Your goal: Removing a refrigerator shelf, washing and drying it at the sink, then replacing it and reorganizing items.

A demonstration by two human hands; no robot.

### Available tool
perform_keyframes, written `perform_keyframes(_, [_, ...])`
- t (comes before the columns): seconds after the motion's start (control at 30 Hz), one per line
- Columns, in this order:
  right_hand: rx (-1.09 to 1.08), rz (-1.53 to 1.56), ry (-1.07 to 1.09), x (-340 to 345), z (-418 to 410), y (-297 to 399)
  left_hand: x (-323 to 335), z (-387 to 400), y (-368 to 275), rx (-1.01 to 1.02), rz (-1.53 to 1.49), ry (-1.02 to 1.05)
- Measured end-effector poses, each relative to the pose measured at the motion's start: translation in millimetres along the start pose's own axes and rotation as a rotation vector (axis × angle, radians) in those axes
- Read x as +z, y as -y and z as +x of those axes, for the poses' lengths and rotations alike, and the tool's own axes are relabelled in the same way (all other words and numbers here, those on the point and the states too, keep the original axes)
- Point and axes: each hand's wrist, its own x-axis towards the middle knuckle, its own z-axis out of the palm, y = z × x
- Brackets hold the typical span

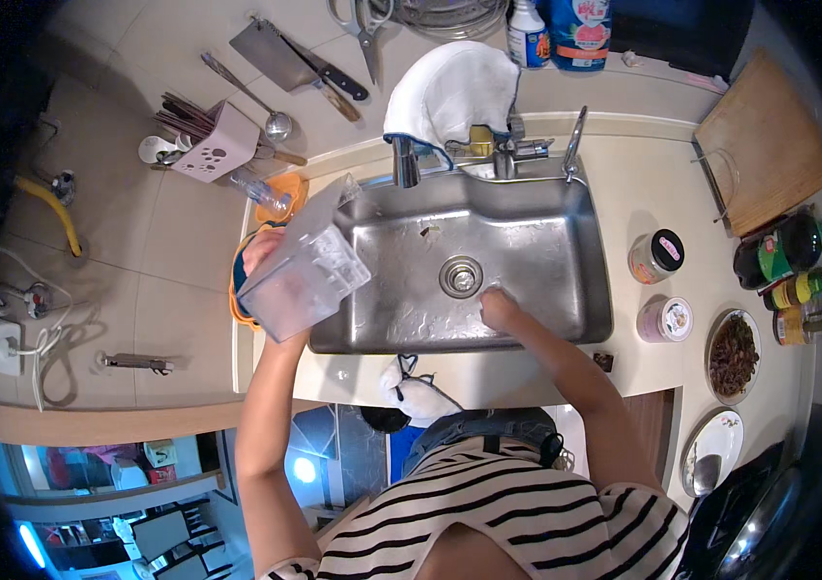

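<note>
At the left end of the sink, my left hand [263, 248] holds a clear, boxy plastic container [300, 279] tilted up, partly over the sink's left rim. The container hides part of that hand and wrist. Inside the stainless steel sink [411, 297], my right hand [501, 309] is low down, just right of and below the drain strainer [461, 277]. Its fingers look curled; whether anything is inside them is hidden. Water drops wet the basin, and a small dark scrap [429, 232] lies above the drain.
A white cloth [454, 90] drapes over the faucet [405, 163]. Orange-rimmed basins [284, 197] sit left of the sink. Two lidded jars [656, 257] stand to its right, near a plate of food [734, 357] and a wooden cutting board [766, 145]. A cleaver [277, 56] hangs on the wall.
</note>
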Motion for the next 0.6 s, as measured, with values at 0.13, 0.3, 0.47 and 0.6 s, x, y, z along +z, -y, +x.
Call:
perform_keyframes(0.13, [0.011,0.131,-0.060,0.4,51.7,11.3,-6.1,-9.7,14.8,-0.175,-0.009,-0.031])
perform_keyframes(0.3, [-0.095,0.112,-0.145,14.8,141.7,15.6,-0.2,-43.2,48.8,-0.520,-0.100,-0.237])
perform_keyframes(0.47, [0.084,0.133,-0.091,20.2,227.1,27.1,7.5,-47.0,45.6,-0.629,-0.207,-0.256])
perform_keyframes(0.6, [-0.081,0.396,-0.544,56.0,280.2,-7.3,26.0,-50.6,53.7,-0.653,-0.244,-0.259])
